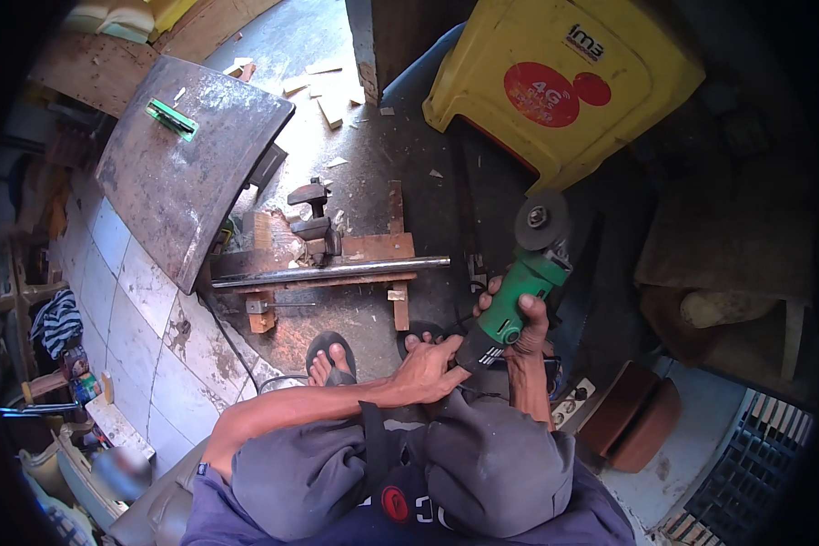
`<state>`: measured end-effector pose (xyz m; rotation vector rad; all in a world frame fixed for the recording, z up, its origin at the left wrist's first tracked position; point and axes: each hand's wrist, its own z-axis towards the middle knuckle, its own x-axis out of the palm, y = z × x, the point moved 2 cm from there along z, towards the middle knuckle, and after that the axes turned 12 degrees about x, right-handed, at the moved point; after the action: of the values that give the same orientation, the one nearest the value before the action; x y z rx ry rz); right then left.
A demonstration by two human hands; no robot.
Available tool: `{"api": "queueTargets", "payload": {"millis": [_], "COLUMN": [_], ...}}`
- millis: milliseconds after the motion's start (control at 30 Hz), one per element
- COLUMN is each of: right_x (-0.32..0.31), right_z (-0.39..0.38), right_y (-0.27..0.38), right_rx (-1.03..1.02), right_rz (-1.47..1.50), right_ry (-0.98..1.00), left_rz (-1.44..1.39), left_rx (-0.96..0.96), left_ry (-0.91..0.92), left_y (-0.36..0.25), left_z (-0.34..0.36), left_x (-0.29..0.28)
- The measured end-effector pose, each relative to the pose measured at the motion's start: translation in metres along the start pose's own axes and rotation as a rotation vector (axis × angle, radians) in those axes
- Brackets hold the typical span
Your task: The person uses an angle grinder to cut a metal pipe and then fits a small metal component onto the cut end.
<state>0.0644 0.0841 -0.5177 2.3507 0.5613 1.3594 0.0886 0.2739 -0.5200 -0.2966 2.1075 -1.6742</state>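
Note:
A green angle grinder (510,305) with a black rear end is held tilted above my knees, its grey disc (542,220) pointing away from me. My right hand (526,335) is wrapped round the green body, thumb on top. At the black rear end, my left hand (430,371) closes its fingertips on the grinder; part of these fingers is hidden. Left of the tool, a shiny metal rod (337,272) lies across a low wooden frame (378,246). A rusty metal clamp (314,223) stands behind the rod.
A yellow plastic stool (564,82) stands at the far right. A dark metal sheet (187,164) with a green-handled tool (173,120) lies at the left. Wood scraps (329,111) litter the floor. A power strip (573,405) sits beside my right knee, near a brown block (632,414).

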Motion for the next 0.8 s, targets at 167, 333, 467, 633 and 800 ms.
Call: {"api": "queueTargets", "payload": {"millis": [167, 333, 467, 633, 800], "right_x": [0.004, -0.002, -0.013, -0.005, -0.020], "right_z": [-0.004, -0.015, -0.035, -0.046, -0.036], "right_y": [0.005, 0.022, 0.058, 0.032, -0.014], "right_rx": [-0.074, -0.081, -0.019, 0.094, 0.172], "right_rz": [0.052, -0.314, -0.702, -0.697, -0.795], "right_ry": [-0.031, -0.178, -0.295, -0.323, -0.265], "left_rz": [0.178, 0.029, 0.432, 0.874, 0.884], "left_rx": [0.096, 0.239, 0.529, 0.360, 0.270], "left_ry": [-0.028, 0.098, -0.181, -0.499, -0.578], "left_y": [0.005, 0.004, 0.021, 0.049, 0.052], "left_z": [0.003, 0.009, 0.017, 0.021, 0.028], "left_x": [0.010, -0.002, -0.072, -0.127, -0.126]}}
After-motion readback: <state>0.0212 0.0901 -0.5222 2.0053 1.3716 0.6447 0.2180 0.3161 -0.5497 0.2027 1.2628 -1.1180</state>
